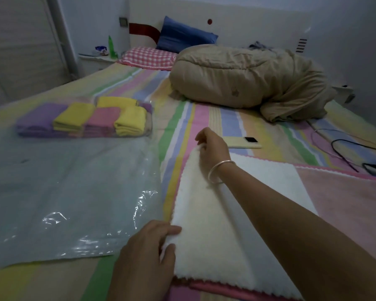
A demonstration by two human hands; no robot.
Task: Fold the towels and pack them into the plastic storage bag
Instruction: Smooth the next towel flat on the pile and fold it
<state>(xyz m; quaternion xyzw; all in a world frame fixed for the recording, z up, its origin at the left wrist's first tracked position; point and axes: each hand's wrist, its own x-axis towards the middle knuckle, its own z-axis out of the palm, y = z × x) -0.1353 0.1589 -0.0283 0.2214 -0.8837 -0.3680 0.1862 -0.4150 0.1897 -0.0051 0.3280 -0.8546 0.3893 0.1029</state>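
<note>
A white towel (pixel 206 216), fleecy and edged in pink, is spread on the bed (pixel 204 118) just beside the plastic bag (pixel 70 192), in whose far end folded towels (pixel 85 120) are already stacked. Its far corner is pinched by the right hand (pixel 213 148) and its near corner by the left hand (pixel 148 255), both on the edge nearest the plastic bag. The white towel is judged light, soft and limp, so it is best taken by two corners of one edge and kept taut, lest the middle sag.

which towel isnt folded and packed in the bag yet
The white towel, gripped at its edge by both hands; the purple, yellow and pink ones sit folded inside the plastic bag.
</note>
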